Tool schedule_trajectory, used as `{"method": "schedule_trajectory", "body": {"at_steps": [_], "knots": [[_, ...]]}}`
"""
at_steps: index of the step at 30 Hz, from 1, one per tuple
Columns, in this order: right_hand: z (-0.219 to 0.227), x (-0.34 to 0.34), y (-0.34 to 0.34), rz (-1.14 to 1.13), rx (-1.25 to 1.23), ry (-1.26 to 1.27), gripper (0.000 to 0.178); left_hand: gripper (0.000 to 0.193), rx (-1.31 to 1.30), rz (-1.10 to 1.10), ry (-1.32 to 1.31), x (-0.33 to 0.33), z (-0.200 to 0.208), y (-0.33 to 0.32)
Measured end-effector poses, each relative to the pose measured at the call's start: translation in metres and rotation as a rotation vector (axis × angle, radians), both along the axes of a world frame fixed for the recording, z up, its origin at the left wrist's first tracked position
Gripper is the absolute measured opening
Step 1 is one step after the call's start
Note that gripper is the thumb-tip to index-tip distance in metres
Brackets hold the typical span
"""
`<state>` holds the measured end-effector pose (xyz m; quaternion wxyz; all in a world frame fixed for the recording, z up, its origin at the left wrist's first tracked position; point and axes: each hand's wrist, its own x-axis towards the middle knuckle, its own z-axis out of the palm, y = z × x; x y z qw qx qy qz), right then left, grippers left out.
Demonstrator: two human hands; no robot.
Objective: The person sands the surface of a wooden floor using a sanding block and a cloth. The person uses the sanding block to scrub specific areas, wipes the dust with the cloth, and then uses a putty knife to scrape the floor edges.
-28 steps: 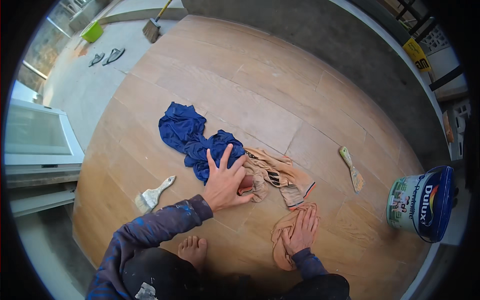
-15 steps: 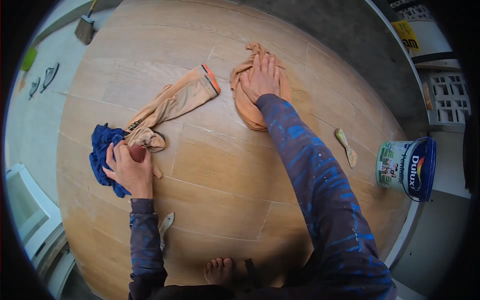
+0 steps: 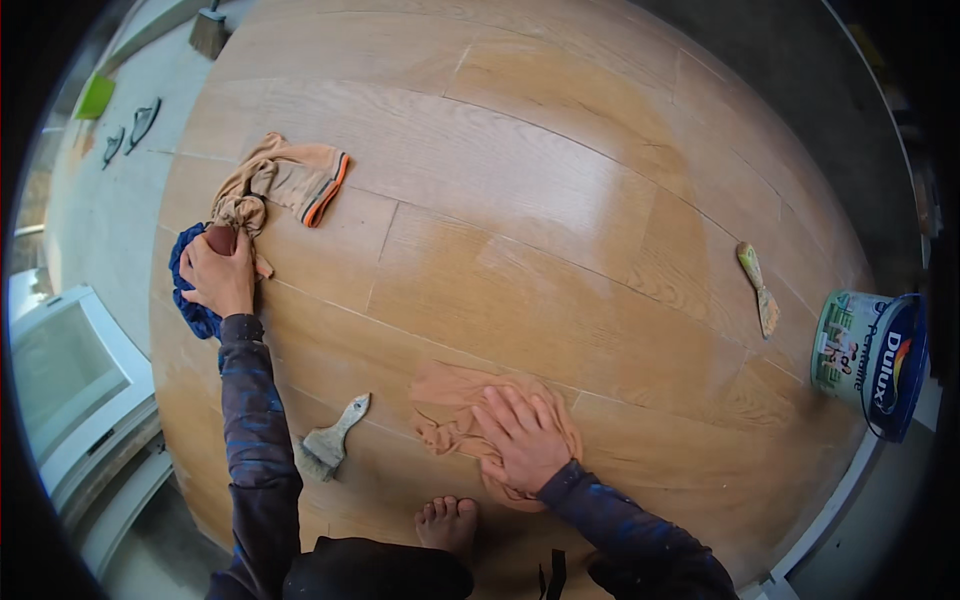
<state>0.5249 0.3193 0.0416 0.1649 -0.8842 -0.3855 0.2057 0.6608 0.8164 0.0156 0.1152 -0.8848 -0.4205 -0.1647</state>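
My right hand (image 3: 522,438) lies flat with fingers spread on a crumpled peach cloth (image 3: 455,400), pressing it to the wood-look floor (image 3: 480,290) near my bare foot. Farther off on the left, my left hand (image 3: 220,275) is bent around a reddish-brown, smooth, rounded thing (image 3: 221,238), whose kind I cannot make out. Beneath and beside that hand bunches a dark blue cloth (image 3: 188,290). Touching this bundle is a beige cloth (image 3: 290,175) with an orange-and-black edge, twisted at its near end.
A paintbrush (image 3: 335,438) lies between my arms. On the right are a scraper-like tool (image 3: 758,288) with a stained handle and a paint bucket (image 3: 868,355) on its side. A broom (image 3: 210,32), slippers (image 3: 142,123), a green container (image 3: 95,97) and a white frame (image 3: 75,370) are at the left.
My right hand has drawn the peach cloth from the far part of the floor toward me. The beige cloth's banded end now bends downward. The whole view has shifted.
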Motion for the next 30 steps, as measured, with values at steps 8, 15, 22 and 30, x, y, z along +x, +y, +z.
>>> {"method": "schedule_trajectory", "body": {"at_steps": [8,15,22,30], "knots": [[-0.024,0.168,-0.084,-0.456,-0.096,-0.457,0.086,0.067,-0.146,-0.157,-0.12,-0.018,0.014,-0.011],[-0.029,0.169,0.161,-0.148,0.166,-0.382,0.082,0.033,-0.283,-0.402,-0.562,-0.039,0.026,-0.007],[-0.008,-0.002,0.064,0.384,0.153,-0.069,0.091,0.027,-0.691,-0.486,-0.567,-0.098,0.064,-0.113],[-0.014,0.012,-0.165,-0.008,-0.2,-0.35,0.083,0.047,-0.903,-0.938,-0.011,-0.143,0.038,-0.286]]}}
